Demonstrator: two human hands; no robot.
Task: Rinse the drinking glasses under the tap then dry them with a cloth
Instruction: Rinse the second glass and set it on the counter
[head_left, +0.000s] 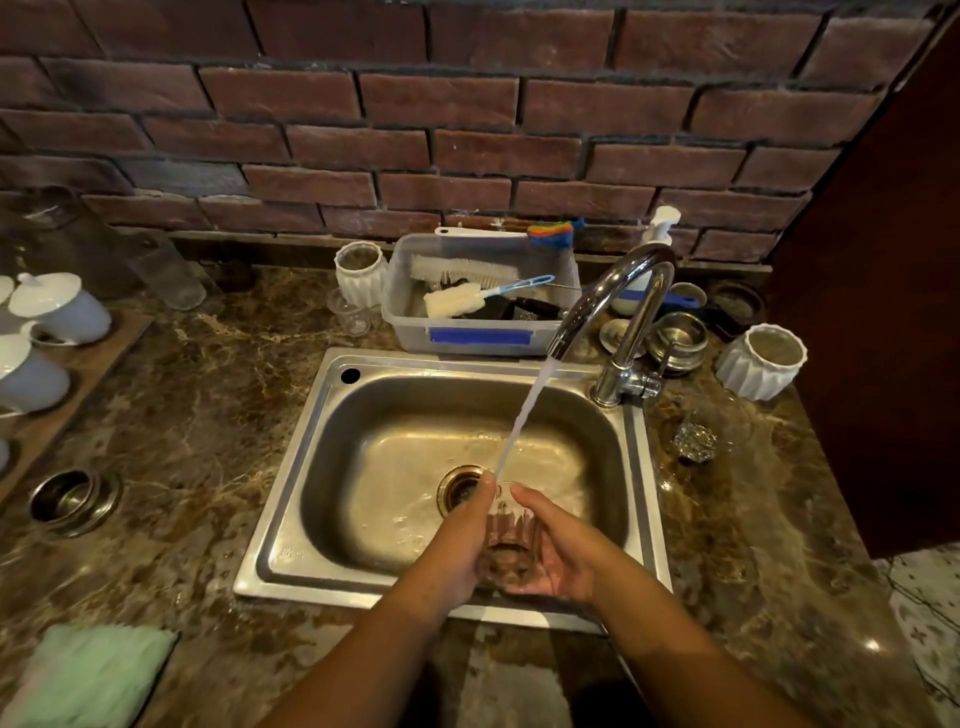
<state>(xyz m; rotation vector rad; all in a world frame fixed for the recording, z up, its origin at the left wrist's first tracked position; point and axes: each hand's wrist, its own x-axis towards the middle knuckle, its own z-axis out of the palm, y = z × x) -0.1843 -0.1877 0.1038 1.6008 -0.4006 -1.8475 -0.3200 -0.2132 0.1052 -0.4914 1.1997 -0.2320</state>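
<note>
Grip closed from both sides: left hand and right hand clasp the drinking glass at lower centre of the frame, over the sink and under the tap stream. Wet glass may slip and crack on steel; how the fingers sit is unclear.

Home kitchen: steel sink, tap, marble counter, brick backsplash.

Dim, warm indoor light. Glare streaks the chrome tap and the wet basin of the sink. A small hotspot shines on the marble countertop right of the sink. The brick wall bows toward the frame edges. Left of the sink, the cups and green cloth look smeared and soft.
</note>
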